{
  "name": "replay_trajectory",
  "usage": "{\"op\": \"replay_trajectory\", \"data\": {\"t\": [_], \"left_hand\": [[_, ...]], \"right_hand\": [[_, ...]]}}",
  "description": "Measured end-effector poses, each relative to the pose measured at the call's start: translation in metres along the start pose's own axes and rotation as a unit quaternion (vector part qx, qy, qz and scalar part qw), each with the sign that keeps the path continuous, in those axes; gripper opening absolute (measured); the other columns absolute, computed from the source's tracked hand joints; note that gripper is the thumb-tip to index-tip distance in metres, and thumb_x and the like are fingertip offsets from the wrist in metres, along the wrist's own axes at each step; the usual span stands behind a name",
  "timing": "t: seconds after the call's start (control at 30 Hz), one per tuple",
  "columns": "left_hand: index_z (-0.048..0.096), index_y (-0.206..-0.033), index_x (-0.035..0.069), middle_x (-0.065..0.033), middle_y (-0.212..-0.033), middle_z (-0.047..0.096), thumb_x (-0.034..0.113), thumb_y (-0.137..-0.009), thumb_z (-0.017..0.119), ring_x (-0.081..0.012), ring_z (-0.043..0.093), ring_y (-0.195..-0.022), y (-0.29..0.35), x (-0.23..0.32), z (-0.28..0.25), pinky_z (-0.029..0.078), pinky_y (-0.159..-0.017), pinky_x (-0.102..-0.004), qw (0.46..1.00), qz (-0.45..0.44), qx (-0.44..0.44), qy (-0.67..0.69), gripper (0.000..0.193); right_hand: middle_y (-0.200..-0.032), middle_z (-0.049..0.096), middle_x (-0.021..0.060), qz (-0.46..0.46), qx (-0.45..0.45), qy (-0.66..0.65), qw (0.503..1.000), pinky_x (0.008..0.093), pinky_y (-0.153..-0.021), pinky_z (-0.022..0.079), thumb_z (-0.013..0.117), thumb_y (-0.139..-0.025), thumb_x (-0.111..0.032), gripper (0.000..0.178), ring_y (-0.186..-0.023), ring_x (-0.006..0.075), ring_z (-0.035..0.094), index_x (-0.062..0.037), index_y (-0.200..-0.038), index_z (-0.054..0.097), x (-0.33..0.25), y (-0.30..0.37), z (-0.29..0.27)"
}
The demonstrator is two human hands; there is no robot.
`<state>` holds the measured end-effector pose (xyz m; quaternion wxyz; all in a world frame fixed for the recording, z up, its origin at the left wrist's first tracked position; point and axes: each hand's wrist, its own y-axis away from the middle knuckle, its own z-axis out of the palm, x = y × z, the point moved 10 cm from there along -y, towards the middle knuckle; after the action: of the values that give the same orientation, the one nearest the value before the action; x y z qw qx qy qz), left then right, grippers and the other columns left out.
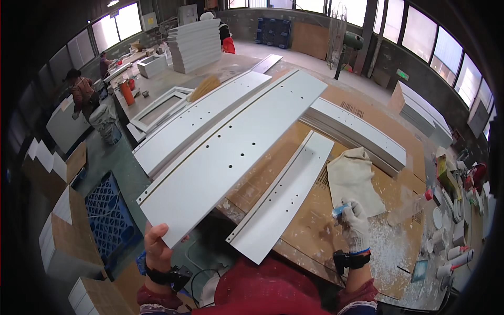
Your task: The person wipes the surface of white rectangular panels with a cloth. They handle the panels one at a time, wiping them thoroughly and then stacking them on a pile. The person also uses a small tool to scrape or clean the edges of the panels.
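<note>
My left hand (158,242) is bare and grips the near corner of a long white drilled panel (236,144), thumb along its edge and fingers partly hidden beneath. The panel slants up and away to the right, with a groove along one side. In a white knitted glove, my right hand (356,226) is closed around a small light-blue piece (340,210), whose exact kind I cannot make out. Just beyond that hand lies a cream cloth (353,178). Between my hands rests a shorter white grooved panel (283,197), its near end overhanging the table edge.
Cardboard (310,231) dusted with white flecks covers the table. A stack of white panels (362,131) lies beyond the cloth, another long panel (202,118) to the left. Bottles and cups (451,257) crowd the right side. A blue pallet (109,215) is on the left floor; people work farther back.
</note>
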<state>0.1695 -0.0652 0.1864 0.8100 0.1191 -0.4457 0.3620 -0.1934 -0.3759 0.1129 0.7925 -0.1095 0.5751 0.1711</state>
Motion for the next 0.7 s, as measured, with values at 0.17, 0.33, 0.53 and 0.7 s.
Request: {"op": "replay_trajectory", "data": {"t": [0.17,0.33,0.53,0.7], "left_hand": [[0.043,-0.117,-0.010,-0.0202,-0.091,0.061,0.015,-0.075,0.056,-0.0282,0.064,-0.063,-0.050,0.032,-0.038,0.056,-0.052,-0.0346,0.997,0.068,0.041,-0.014,0.050],[0.045,-0.115,-0.010,-0.0199,-0.094,0.061,0.012,-0.078,0.057,-0.0282,0.065,-0.067,-0.095,0.041,-0.066,0.057,-0.055,-0.0349,0.995,0.074,0.057,-0.020,0.045],[0.045,-0.116,-0.011,-0.0209,-0.095,0.061,0.011,-0.078,0.058,-0.0289,0.065,-0.067,-0.109,0.026,-0.088,0.058,-0.056,-0.0340,0.997,0.022,0.078,0.012,0.045],[0.042,-0.118,-0.012,-0.0214,-0.096,0.061,0.011,-0.077,0.059,-0.0288,0.066,-0.068,-0.107,0.033,-0.083,0.058,-0.056,-0.0336,0.998,0.025,0.038,-0.046,0.050]], "right_hand": [[-0.085,0.062,0.0083,0.014,0.014,-0.002,1.000,0.0237,-0.054,0.050,0.055,-0.090,-0.010,0.022,-0.065,0.0133,0.060,0.0024,-0.108,0.052,0.008,-0.003,-0.001],[-0.087,0.062,0.0084,0.033,-0.006,-0.003,0.999,0.0248,-0.054,0.051,0.054,-0.090,-0.009,0.022,-0.068,0.0142,0.061,0.0024,-0.109,0.052,0.012,-0.006,0.003],[-0.088,0.061,0.0080,0.057,0.012,-0.010,0.998,0.0243,-0.057,0.051,0.053,-0.091,-0.009,0.022,-0.071,0.0147,0.062,0.0021,-0.110,0.051,0.018,-0.013,-0.006],[-0.089,0.061,0.0072,0.072,-0.017,-0.011,0.997,0.0230,-0.060,0.049,0.054,-0.091,-0.009,0.024,-0.072,0.0138,0.061,0.0016,-0.112,0.051,0.023,-0.027,0.001]]}}
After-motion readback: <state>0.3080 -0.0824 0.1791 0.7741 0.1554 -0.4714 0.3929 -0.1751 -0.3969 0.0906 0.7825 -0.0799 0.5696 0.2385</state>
